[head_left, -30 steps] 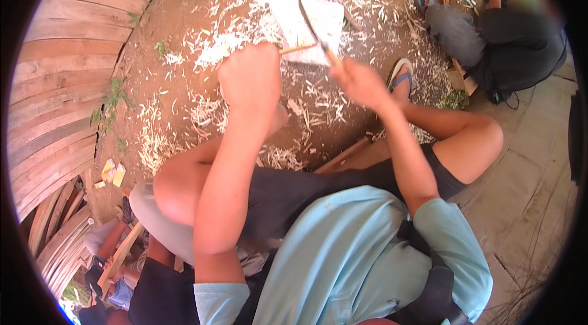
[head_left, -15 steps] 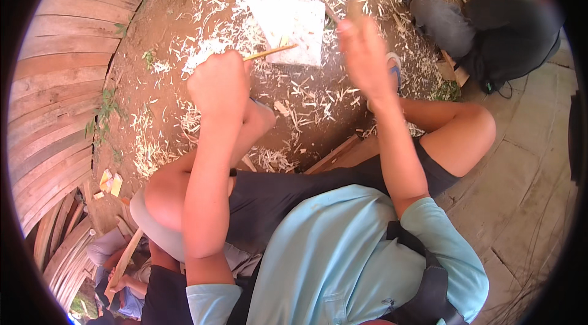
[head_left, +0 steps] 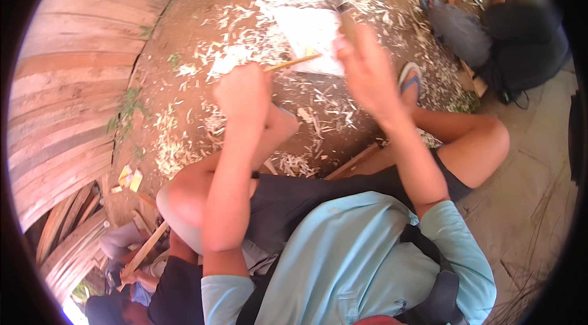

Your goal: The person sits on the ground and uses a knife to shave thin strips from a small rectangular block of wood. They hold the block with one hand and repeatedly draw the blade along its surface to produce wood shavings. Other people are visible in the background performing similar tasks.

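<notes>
My left hand [head_left: 244,93] is closed around a thin yellowish wooden stick [head_left: 293,63], whose free end points right over a pale flat slab [head_left: 301,30] on the ground. My right hand [head_left: 369,74], slightly blurred, is raised just right of the slab. It grips a wooden-handled tool [head_left: 347,23] with a dark end; motion smear hides its exact kind. The stick's tip and the right hand are a short gap apart in the picture. Both hands are held out in front of my bent legs.
Pale wood shavings [head_left: 245,43] litter the brown dirt. A plank wall [head_left: 79,74] curves along the left. A person in dark clothes [head_left: 520,43] sits at the upper right, another person [head_left: 141,282] at the lower left. Cut timber [head_left: 64,221] lies near the wall.
The whole view has shifted, so the ground and both hands appear farther right and a little lower. The tool in my right hand has swung from upright to leaning left over the slab's edge.
</notes>
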Demonstrator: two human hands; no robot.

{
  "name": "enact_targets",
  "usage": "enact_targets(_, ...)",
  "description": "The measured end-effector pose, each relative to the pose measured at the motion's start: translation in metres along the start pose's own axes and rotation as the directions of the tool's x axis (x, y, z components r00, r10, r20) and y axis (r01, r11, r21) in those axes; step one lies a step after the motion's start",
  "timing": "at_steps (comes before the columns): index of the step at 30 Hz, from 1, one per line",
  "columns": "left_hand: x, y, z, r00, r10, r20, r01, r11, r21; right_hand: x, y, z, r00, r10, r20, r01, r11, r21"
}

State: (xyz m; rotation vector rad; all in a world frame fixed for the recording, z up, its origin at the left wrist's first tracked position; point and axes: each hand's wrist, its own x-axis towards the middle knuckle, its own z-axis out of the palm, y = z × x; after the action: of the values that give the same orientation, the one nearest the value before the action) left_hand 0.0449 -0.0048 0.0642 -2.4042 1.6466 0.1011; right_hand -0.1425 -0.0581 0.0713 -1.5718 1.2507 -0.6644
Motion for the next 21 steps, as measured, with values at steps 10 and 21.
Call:
enact_targets(10,0.059,0.026,0.096,0.989,-0.032,-0.144,-0.003,0.973,-0.232,0.005,0.362,0.089,0.881,-0.058,0.470,0.215,0.934,-0.286)
enact_targets(21,0.042,0.048,0.056,0.966,0.043,-0.254,-0.103,0.968,-0.228,0.062,0.205,-0.007,0.817,-0.310,-0.486,0.345,0.938,-0.019)
